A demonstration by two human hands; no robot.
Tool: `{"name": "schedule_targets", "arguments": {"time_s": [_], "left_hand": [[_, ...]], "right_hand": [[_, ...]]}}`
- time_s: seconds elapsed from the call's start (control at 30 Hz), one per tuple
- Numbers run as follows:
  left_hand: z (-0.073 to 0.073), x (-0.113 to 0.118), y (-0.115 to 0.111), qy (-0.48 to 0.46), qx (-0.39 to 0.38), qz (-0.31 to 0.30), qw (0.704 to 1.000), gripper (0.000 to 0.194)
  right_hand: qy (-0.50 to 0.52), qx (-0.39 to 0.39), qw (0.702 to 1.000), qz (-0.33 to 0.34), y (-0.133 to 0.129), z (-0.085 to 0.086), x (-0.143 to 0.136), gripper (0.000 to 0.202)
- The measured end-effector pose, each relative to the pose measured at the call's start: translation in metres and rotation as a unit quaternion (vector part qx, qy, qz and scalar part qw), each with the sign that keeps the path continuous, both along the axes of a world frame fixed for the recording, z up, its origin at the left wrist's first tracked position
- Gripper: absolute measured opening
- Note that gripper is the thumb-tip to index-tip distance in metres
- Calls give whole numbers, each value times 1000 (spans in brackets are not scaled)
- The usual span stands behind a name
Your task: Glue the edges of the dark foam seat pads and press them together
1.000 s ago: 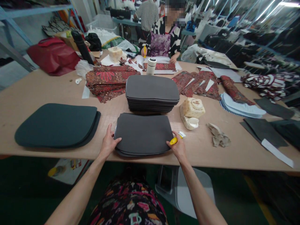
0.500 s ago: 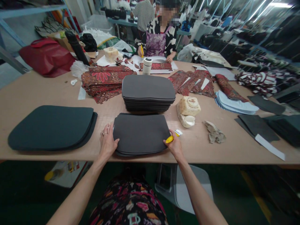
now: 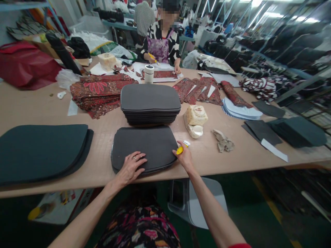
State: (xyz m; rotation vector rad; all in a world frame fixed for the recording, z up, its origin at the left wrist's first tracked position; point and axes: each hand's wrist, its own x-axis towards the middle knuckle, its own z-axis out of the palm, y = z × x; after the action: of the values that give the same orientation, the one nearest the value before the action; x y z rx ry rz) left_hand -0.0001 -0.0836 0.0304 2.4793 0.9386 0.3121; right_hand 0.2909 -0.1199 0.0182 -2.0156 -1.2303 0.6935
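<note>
A low stack of dark grey rounded panels point(image 3: 147, 144) lies on the table in front of me. My left hand point(image 3: 132, 167) rests on its near left part, fingers spread over the top panel. At the stack's right edge is my right hand point(image 3: 184, 156), closed around a yellow-handled brush point(image 3: 180, 150) with a white end; its thumb touches the panels. Just behind stands a taller stack of similar grey panels point(image 3: 150, 98). A stained, cream-coloured plastic container point(image 3: 197, 116) sits to the right of the stacks.
Larger dark green panels point(image 3: 43, 151) lie at left. Patterned red fabric pieces point(image 3: 103, 91), a white bottle point(image 3: 149, 74) and a co-worker point(image 3: 161, 44) are across the table. A crumpled rag point(image 3: 223, 142) and more dark sheets point(image 3: 263, 132) lie at right. A grey stool point(image 3: 207, 203) stands below.
My left hand has moved from the stack's left edge onto its top, near the front. My right hand stays at the right edge with the brush. The view has shifted right.
</note>
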Motion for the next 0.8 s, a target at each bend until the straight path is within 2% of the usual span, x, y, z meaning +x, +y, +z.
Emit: {"name": "schedule_targets", "arguments": {"time_s": [0.27, 0.6, 0.8], "left_hand": [[5, 7, -2, 44, 17, 6, 999, 33], [-8, 5, -1, 41, 37, 8, 998, 34], [-9, 5, 0, 43, 36, 7, 998, 34]], "right_hand": [[34, 4, 999, 4, -4, -6, 4, 55], [49, 7, 999, 23, -4, -7, 7, 54], [22, 0, 999, 37, -7, -1, 4, 53]]}}
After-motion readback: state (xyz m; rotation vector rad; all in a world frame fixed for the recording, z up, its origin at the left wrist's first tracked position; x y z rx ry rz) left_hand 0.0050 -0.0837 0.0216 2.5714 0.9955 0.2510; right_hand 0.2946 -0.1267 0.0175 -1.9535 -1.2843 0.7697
